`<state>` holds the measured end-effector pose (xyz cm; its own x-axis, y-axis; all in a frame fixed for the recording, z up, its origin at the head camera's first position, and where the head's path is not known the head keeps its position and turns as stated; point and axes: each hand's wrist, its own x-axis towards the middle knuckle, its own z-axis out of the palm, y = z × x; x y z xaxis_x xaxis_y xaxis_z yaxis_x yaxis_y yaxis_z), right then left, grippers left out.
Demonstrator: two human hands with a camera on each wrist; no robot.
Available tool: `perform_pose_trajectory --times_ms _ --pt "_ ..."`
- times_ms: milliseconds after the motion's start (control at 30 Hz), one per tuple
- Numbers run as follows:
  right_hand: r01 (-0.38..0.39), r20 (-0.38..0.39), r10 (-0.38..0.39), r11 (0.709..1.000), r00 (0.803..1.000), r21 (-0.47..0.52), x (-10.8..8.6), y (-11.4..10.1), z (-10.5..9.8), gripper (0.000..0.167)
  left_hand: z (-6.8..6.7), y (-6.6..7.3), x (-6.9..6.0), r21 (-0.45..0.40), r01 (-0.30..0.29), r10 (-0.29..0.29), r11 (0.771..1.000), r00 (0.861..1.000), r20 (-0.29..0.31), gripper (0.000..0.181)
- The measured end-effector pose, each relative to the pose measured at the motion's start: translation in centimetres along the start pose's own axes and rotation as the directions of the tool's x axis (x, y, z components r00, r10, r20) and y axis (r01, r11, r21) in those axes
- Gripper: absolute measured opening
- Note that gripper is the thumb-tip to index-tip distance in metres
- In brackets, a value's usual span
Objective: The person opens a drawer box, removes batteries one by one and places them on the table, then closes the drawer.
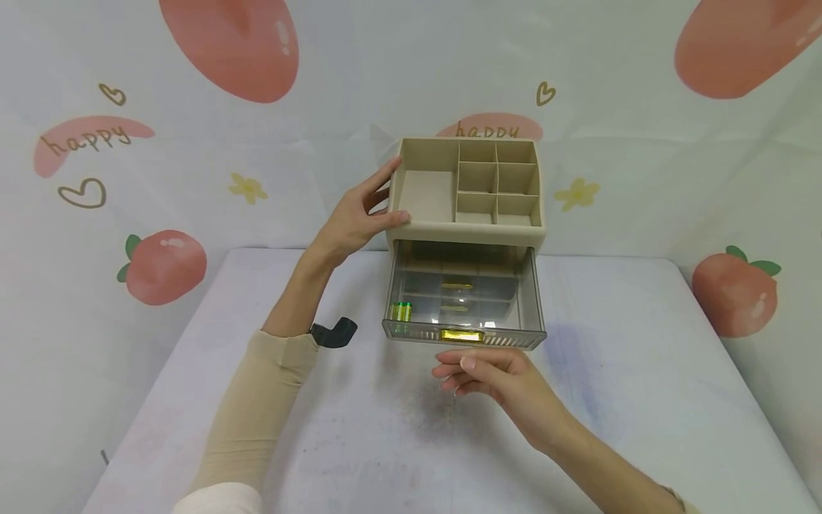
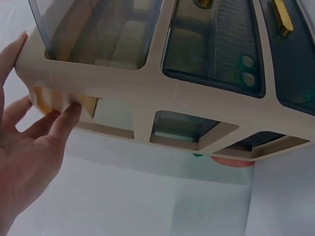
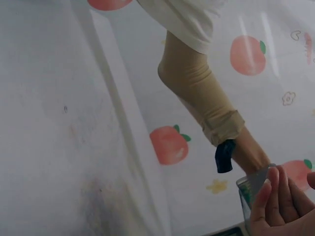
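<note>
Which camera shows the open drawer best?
The head view: it shows the open drawer from above, with both sides and its gold handle. The left wrist view catches only part of it; the right wrist view shows just a corner, partly behind the right hand.

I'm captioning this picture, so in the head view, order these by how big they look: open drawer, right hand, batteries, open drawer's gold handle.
1. Open drawer
2. Right hand
3. Batteries and gold handle: too alike to rank

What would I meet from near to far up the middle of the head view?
Right hand, gold drawer handle, green batteries, beige top compartments, printed backdrop.
</note>
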<state>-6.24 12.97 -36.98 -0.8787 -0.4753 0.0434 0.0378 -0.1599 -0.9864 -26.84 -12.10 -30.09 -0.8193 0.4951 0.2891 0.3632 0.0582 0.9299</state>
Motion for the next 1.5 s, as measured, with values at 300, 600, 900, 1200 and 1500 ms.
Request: perform_pose_trajectory --times_ms 300,600,900,1200,1500 --pt "0.085 0.038 -0.083 0.995 0.996 -0.054 -0.1 -1.1 0.3 0.027 0.0 0.0 0.0 0.008 -0.003 0.003 1.000 1.000 0.004 0.082" --pt "0.113 0.055 -0.107 0.987 0.993 -0.118 -0.1 -2.7 0.2 0.026 0.0 0.1 0.0 0.007 -0.003 0.003 1.000 1.000 0.004 0.081" --pt "0.146 0.063 -0.137 0.974 0.989 -0.174 0.3 -4.0 0.0 0.027 0.0 0.0 0.0 0.009 -0.009 0.009 1.000 1.000 0.003 0.081" --pt "0.199 0.078 -0.185 0.946 0.980 -0.257 0.9 -5.3 -0.3 0.027 -0.1 -0.1 0.1 0.004 -0.010 0.010 1.000 1.000 -0.001 0.080" --pt "0.174 0.059 -0.164 0.911 0.985 -0.373 1.5 -7.1 -1.1 0.032 0.1 -0.1 0.0 0.008 -0.016 0.016 1.000 1.000 0.005 0.080"
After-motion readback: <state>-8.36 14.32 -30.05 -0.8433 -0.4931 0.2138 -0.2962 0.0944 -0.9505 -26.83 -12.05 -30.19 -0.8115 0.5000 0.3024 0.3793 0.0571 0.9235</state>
